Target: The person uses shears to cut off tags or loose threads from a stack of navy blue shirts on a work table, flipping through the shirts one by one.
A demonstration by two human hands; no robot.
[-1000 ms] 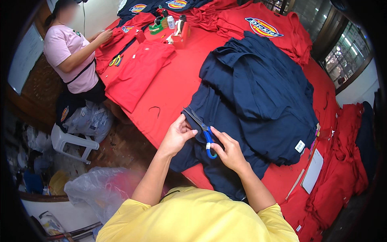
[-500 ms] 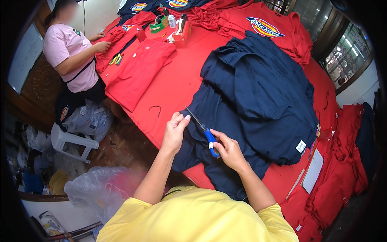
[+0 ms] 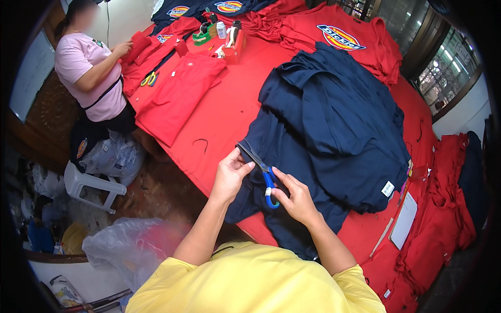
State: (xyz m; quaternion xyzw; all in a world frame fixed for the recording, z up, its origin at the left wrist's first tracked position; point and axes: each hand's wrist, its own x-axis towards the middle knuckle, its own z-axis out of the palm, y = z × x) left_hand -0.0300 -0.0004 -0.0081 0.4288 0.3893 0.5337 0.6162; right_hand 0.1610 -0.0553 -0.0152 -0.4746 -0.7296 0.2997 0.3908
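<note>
A pair of blue-handled scissors [image 3: 270,189] is in my right hand [image 3: 296,197], its metal blades pointing up and left. The blade tips lie by the edge of a dark navy garment [image 3: 334,120], close to the fingers of my left hand [image 3: 229,176]. That hand is closed in a pinch on the garment's edge, and the blades pass just above its thumb. Loosely heaped, the garment spreads across the table and hangs over the near edge. A small white tag [image 3: 388,189] shows at its lower right.
The table [image 3: 224,115] has a red cover. A folded red garment [image 3: 180,99], yellow-handled scissors [image 3: 150,79] and a red tape dispenser [image 3: 235,48] lie toward the far left. Beside them a co-worker [image 3: 88,68] handles red cloth. Red garments [image 3: 438,208] hang at the right; a white stool [image 3: 94,182] stands left.
The scissors have turned a little more upright and their handles shifted slightly left. My left hand has dropped slightly, its thumb now below the blades. The co-worker's hands have raised the red cloth.
</note>
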